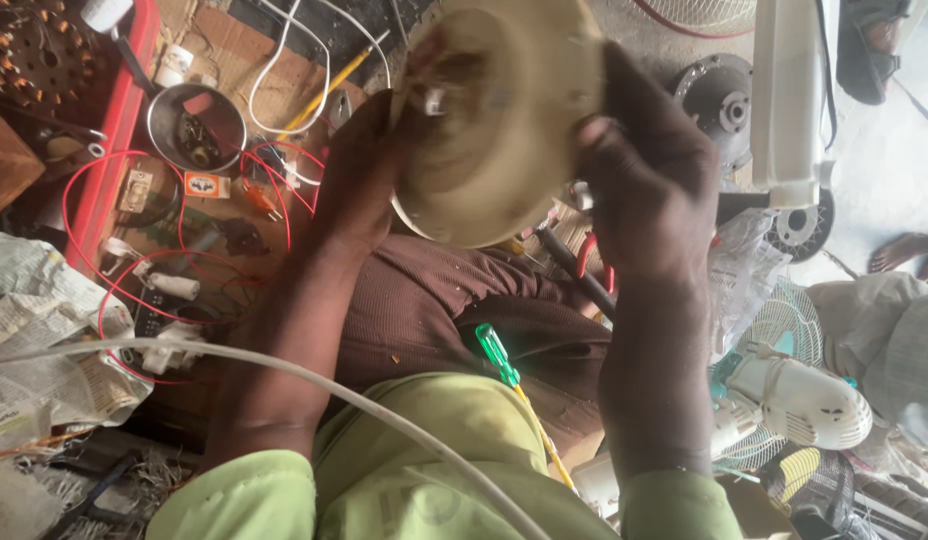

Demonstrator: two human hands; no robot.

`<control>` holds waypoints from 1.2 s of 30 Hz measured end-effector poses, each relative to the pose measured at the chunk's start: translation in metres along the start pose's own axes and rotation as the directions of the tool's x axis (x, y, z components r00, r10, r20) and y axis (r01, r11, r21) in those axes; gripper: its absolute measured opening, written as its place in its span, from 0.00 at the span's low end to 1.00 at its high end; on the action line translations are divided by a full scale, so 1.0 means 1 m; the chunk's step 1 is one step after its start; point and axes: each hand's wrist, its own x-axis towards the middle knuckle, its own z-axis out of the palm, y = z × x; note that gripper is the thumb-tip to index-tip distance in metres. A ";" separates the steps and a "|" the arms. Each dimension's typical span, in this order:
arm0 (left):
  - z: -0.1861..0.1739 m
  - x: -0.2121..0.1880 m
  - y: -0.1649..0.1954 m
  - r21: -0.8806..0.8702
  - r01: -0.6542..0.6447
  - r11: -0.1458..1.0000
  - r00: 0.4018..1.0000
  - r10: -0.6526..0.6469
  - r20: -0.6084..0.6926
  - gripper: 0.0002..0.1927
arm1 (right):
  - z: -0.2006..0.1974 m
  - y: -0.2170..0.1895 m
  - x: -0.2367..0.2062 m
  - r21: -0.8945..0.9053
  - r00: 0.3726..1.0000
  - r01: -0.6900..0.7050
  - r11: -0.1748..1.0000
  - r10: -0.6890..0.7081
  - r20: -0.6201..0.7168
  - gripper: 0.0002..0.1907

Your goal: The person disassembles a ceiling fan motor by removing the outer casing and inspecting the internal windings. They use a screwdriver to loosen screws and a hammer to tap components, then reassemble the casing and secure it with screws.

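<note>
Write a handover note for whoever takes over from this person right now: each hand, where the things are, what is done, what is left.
Left hand: grips the left edge of the round beige housing, raised over the lap.
Right hand: clasps its right edge.
Green-handled screwdriver rests on the lap, untouched.
Metal bowl of small parts and loose red wires lie to the left.
Done: housing is up and held in both hands.
Left: cannot tell from this view what work on the housing remains.

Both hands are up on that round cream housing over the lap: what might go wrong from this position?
1. The round cream plastic housing is held in the air by the left hand and right hand alone; a slip could drop it onto the cluttered floor.
2. The green-handled screwdriver lies loose on the lap and may roll off.
3. The looping red wires nearby could snag.
</note>
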 end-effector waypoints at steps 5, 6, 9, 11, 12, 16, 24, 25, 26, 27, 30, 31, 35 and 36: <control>-0.004 -0.009 -0.025 -0.624 0.314 0.716 0.939 -0.138 0.314 0.35 | 0.021 -0.012 -0.013 0.008 0.941 -0.052 0.999 0.046 0.336 0.29; -0.008 -0.012 -0.030 -0.625 0.315 0.714 0.915 -0.055 0.399 0.34 | 0.021 -0.010 -0.012 -0.100 0.934 -0.011 0.995 0.046 0.354 0.27; -0.020 -0.022 -0.052 -0.618 0.306 0.724 0.892 0.008 0.451 0.34 | 0.017 0.001 -0.009 -0.314 0.926 0.069 0.947 0.056 0.373 0.21; -0.029 -0.027 -0.068 -0.584 0.315 0.748 0.941 -0.164 0.297 0.33 | 0.017 0.016 -0.008 -0.334 0.945 0.063 0.941 0.051 0.324 0.20; -0.033 -0.028 -0.076 -0.573 0.312 0.757 0.946 -0.189 0.265 0.33 | 0.018 0.023 -0.008 -0.344 0.957 0.040 0.938 0.063 0.284 0.21; -0.050 -0.033 -0.100 -0.489 0.328 0.808 0.944 -0.298 0.141 0.33 | 0.040 0.055 -0.024 -0.066 0.915 -0.337 0.939 0.343 0.214 0.29; -0.077 -0.028 -0.115 -0.572 0.231 0.787 0.955 -0.295 -0.020 0.35 | 0.058 0.102 -0.008 0.176 0.844 -0.536 0.826 0.531 0.079 0.25; -0.082 -0.026 -0.115 -0.639 0.193 0.745 0.959 -0.280 -0.038 0.37 | 0.055 0.110 0.006 0.185 0.838 -0.545 0.818 0.536 0.102 0.25; -0.088 -0.024 -0.115 -0.700 0.152 0.698 0.963 -0.265 -0.055 0.40 | 0.052 0.119 0.022 0.193 0.834 -0.552 0.811 0.538 0.125 0.24; -0.093 -0.021 -0.116 -0.710 0.129 0.692 0.959 -0.269 -0.088 0.39 | 0.051 0.129 0.038 0.237 0.828 -0.556 0.797 0.557 0.068 0.25; -0.104 -0.013 -0.120 -0.748 0.098 0.656 0.945 -0.298 -0.137 0.36 | 0.056 0.156 0.098 0.393 0.805 -0.547 0.739 0.593 0.006 0.26; -0.106 -0.008 -0.123 -0.762 0.112 0.638 0.945 -0.305 -0.117 0.35 | 0.060 0.164 0.123 0.459 0.815 -0.534 0.710 0.576 0.058 0.27; -0.119 0.014 -0.128 -0.812 0.188 0.553 0.946 -0.324 -0.001 0.30 | 0.067 0.187 0.238 0.514 0.880 -0.458 0.725 0.453 0.145 0.31; -0.123 0.020 -0.128 -0.795 0.207 0.570 0.936 -0.351 -0.007 0.31 | 0.064 0.192 0.263 0.585 0.914 -0.380 0.717 0.390 0.116 0.31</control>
